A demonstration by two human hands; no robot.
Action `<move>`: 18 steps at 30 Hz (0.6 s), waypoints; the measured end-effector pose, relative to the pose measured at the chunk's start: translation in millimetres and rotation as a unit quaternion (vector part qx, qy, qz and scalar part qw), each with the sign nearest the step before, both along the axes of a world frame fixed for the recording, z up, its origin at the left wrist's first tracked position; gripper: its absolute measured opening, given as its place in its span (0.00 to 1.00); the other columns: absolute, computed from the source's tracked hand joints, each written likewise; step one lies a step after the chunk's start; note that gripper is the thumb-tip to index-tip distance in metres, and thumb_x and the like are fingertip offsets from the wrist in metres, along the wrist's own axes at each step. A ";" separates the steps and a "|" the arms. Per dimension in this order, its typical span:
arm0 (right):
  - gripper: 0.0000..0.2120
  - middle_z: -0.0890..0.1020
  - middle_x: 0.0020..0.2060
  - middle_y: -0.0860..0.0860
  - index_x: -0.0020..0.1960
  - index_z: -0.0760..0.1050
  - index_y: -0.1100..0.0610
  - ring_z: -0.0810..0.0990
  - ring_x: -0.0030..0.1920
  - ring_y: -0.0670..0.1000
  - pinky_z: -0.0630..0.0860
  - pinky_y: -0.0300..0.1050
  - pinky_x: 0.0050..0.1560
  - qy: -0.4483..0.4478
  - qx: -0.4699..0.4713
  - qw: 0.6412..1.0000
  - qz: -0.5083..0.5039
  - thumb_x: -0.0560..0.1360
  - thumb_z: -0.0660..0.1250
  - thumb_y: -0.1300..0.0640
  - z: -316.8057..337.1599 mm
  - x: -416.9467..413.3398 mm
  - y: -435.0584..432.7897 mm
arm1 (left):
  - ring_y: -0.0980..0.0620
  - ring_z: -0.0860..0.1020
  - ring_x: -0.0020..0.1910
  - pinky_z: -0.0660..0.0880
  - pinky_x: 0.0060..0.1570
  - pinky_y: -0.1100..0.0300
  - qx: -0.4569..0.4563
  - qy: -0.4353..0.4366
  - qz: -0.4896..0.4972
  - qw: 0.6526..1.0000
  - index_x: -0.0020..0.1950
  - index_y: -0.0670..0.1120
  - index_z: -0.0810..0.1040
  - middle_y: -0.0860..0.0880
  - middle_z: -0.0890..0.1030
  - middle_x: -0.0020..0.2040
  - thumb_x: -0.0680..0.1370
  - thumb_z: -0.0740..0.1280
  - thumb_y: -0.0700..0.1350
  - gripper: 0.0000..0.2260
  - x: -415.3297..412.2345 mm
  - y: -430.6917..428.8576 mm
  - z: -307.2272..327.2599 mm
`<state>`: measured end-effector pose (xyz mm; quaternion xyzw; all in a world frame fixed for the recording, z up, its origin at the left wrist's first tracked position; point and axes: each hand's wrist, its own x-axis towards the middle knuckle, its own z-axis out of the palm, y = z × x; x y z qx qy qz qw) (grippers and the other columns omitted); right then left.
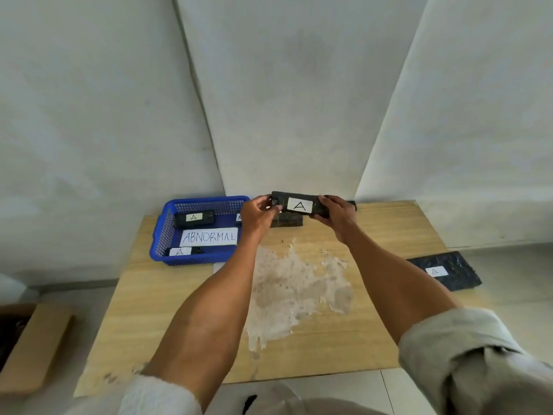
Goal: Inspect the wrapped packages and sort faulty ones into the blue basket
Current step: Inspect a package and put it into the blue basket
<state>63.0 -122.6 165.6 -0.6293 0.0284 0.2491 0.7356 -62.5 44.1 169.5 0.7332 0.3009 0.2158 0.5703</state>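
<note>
I hold a black wrapped package (299,204) with a white "A" label up above the far side of the table. My left hand (259,215) grips its left end and my right hand (336,212) grips its right end. Another black package (286,220) lies on the table just beneath it, partly hidden. The blue basket (158,238) stands at the far left with an "ABNORMAL" paper sign and three labelled black packages inside, one mostly hidden behind my left hand. A flat black package (446,269) with an "A" label lies past the table's right edge.
The wooden table (374,324) has a large pale worn patch in its middle. White walls rise right behind it. A cardboard box (33,345) sits on the floor at the lower left.
</note>
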 end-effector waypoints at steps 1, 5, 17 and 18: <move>0.04 0.83 0.49 0.59 0.49 0.82 0.59 0.84 0.51 0.59 0.83 0.42 0.37 -0.009 -0.005 1.000 0.002 0.75 0.75 0.59 5.2 -1.7 4.0 | 0.53 0.84 0.51 0.80 0.55 0.59 -0.001 -0.010 0.007 1.000 0.60 0.42 0.83 0.49 0.86 0.51 0.71 0.77 0.41 0.18 -1.8 3.1 3.2; 0.03 0.83 0.46 0.58 0.47 0.82 0.56 0.86 0.46 0.57 0.84 0.42 0.36 -0.038 -0.023 0.999 0.004 0.74 0.76 0.60 21.4 -4.1 16.4 | 0.52 0.83 0.51 0.79 0.55 0.61 0.009 -0.023 0.012 1.000 0.61 0.41 0.82 0.48 0.85 0.53 0.71 0.78 0.40 0.19 -8.4 13.5 10.6; 0.22 0.84 0.52 0.64 0.64 0.76 0.62 0.87 0.50 0.58 0.84 0.45 0.48 -0.064 0.044 0.990 0.122 0.71 0.75 0.70 27.2 -12.0 26.6 | 0.47 0.86 0.42 0.84 0.40 0.54 -0.139 -0.036 0.153 0.978 0.43 0.46 0.81 0.44 0.85 0.43 0.71 0.78 0.52 0.11 -7.7 27.7 18.3; 0.23 0.84 0.52 0.64 0.65 0.76 0.62 0.87 0.49 0.58 0.84 0.45 0.49 -0.068 0.049 0.989 0.126 0.72 0.74 0.72 27.5 -13.5 26.8 | 0.46 0.86 0.41 0.84 0.38 0.54 -0.141 -0.026 0.157 0.977 0.42 0.46 0.80 0.43 0.85 0.43 0.71 0.78 0.51 0.11 -7.5 29.7 20.7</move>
